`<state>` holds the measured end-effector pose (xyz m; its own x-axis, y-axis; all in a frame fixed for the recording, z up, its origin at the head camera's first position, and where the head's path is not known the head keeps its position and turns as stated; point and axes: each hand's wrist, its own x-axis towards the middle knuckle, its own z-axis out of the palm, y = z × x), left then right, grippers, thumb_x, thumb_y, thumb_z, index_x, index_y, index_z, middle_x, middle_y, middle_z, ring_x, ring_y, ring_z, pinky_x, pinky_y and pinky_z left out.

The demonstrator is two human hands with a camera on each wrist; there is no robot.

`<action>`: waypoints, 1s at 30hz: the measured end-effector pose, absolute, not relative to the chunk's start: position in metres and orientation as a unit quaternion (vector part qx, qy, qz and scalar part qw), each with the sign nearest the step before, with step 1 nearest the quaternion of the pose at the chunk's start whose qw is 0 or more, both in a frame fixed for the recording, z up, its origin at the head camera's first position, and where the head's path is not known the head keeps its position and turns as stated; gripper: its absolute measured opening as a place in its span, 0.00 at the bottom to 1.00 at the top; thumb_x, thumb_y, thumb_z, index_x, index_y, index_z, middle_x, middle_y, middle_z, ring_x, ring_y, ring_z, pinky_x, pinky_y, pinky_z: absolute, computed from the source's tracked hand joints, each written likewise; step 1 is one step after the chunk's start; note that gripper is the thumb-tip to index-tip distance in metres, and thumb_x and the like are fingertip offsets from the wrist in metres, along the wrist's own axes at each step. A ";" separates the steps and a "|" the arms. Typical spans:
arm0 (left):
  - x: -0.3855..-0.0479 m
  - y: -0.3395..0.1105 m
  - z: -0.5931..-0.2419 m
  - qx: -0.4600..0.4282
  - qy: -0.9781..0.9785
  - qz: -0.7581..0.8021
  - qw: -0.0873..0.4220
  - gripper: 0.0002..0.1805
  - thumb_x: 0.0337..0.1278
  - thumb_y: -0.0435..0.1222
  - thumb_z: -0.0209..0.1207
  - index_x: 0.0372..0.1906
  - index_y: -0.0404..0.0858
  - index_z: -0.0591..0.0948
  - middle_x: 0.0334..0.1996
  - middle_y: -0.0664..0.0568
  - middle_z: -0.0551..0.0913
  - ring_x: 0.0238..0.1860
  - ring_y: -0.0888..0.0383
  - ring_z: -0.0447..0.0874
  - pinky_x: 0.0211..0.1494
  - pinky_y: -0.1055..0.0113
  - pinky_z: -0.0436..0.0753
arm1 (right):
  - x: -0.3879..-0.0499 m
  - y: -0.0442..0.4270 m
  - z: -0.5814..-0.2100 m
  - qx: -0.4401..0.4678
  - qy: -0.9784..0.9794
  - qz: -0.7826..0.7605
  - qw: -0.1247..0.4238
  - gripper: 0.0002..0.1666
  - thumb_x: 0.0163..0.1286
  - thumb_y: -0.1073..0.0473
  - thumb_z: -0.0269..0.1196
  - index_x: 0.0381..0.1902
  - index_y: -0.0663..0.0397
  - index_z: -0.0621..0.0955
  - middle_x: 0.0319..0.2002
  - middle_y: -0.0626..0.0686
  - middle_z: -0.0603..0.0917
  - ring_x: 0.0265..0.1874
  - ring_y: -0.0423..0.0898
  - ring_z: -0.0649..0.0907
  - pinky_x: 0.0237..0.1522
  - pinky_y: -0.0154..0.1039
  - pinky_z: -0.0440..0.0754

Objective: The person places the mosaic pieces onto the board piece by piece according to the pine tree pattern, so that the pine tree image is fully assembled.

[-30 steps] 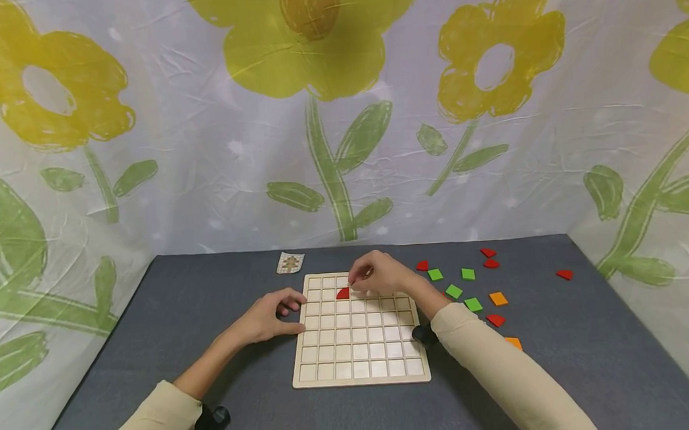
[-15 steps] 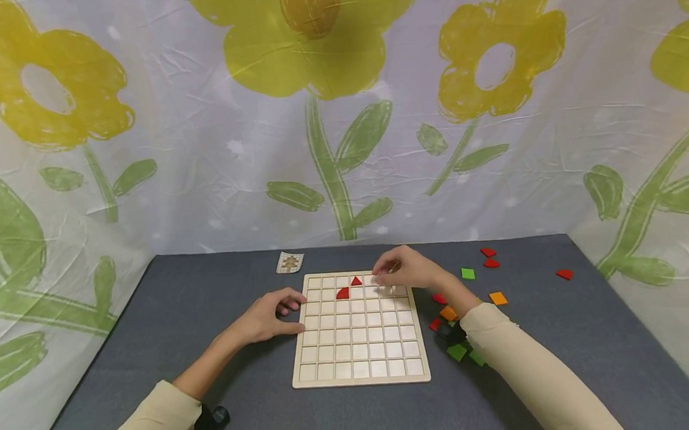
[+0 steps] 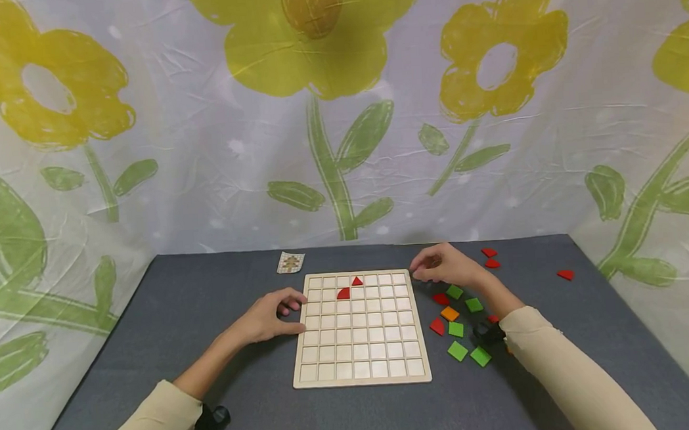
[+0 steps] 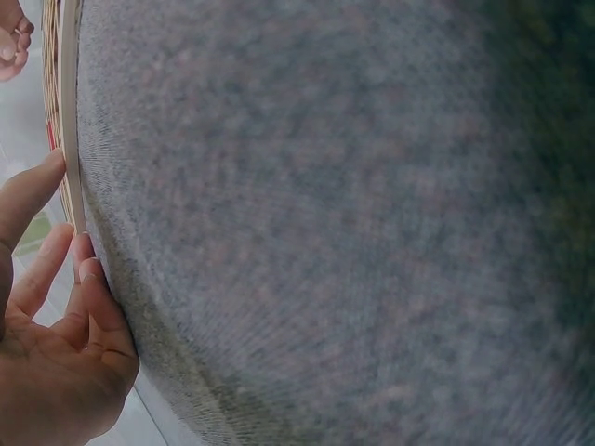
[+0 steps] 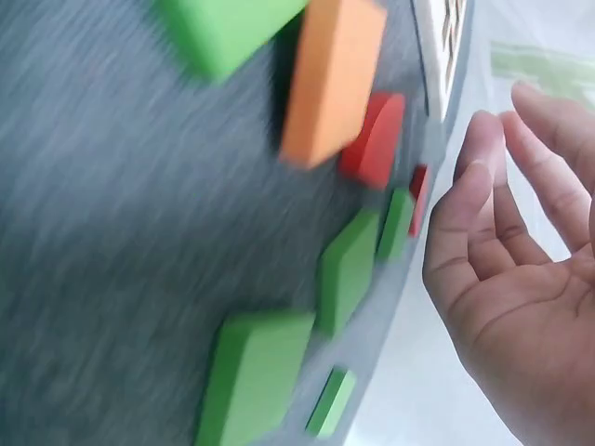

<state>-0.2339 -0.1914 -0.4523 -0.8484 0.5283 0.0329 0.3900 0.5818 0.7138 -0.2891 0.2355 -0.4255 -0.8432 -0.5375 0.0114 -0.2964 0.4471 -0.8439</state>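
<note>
- Moved the right hand (image 3: 445, 265) off the far rows of the board (image 3: 360, 336) over the last second, across to just beside its far right corner; kept the left hand (image 3: 270, 317) in place.
- As for the board: flat near the middle of the table (image 3: 249, 405), pale wood, marked out in seven rows of seven square cells.
- On it, a red triangle (image 3: 357, 282) in the fourth cell of the farthest row, and a rounded red piece (image 3: 343, 294) in the third cell of the next row, just beside it diagonally.
- At the left edge, left hand with thumb and fingers parted, tips touching the rim, gripping nothing.
- Beyond the right edge, right hand with fingers loosely bent and slightly apart, nothing seen in hold.
- Right of the board, scattered green tiles (image 3: 455, 330), an orange tile (image 3: 449, 314) and loose red pieces (image 3: 437, 326), some partly hidden by the right wrist; farther off, three more reds, one well apart.
- Past the far left corner, a patterned card (image 3: 291, 262), too small to make out.
- Beige sleeves (image 3: 156, 424) on both arms; behind the table, pale cloth (image 3: 230, 182) with yellow flowers (image 3: 306, 72).
</note>
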 end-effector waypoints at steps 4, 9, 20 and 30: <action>-0.233 -0.190 -0.451 0.257 0.886 0.375 0.092 0.26 0.54 0.37 0.75 0.56 0.34 0.80 0.44 0.50 0.79 0.43 0.52 0.77 0.51 0.51 0.76 | -0.284 0.249 -0.424 -0.249 0.845 -0.455 0.126 0.14 0.72 0.66 0.66 0.50 0.71 0.83 0.41 0.61 0.86 0.38 0.60 0.84 0.39 0.50 0.81; -0.233 -0.190 -0.451 0.255 0.886 0.376 0.092 0.26 0.53 0.37 0.76 0.56 0.34 0.80 0.44 0.50 0.79 0.43 0.52 0.78 0.51 0.51 0.76 | -0.277 0.262 -0.425 -0.254 0.846 -0.449 0.132 0.13 0.72 0.68 0.66 0.50 0.72 0.82 0.44 0.62 0.86 0.39 0.59 0.84 0.38 0.46 0.81; -0.235 -0.191 -0.454 0.252 0.887 0.376 0.094 0.26 0.53 0.37 0.76 0.56 0.35 0.80 0.43 0.51 0.79 0.43 0.52 0.77 0.51 0.51 0.76 | -0.270 0.276 -0.433 -0.271 0.845 -0.439 0.136 0.16 0.69 0.68 0.68 0.52 0.72 0.82 0.41 0.60 0.85 0.38 0.59 0.83 0.38 0.43 0.82; -0.234 -0.191 -0.453 0.254 0.887 0.375 0.089 0.26 0.53 0.36 0.76 0.56 0.34 0.80 0.43 0.50 0.80 0.43 0.52 0.77 0.51 0.51 0.76 | -0.265 0.280 -0.435 -0.280 0.847 -0.433 0.128 0.14 0.69 0.70 0.68 0.51 0.72 0.82 0.39 0.59 0.85 0.37 0.59 0.85 0.38 0.41 0.82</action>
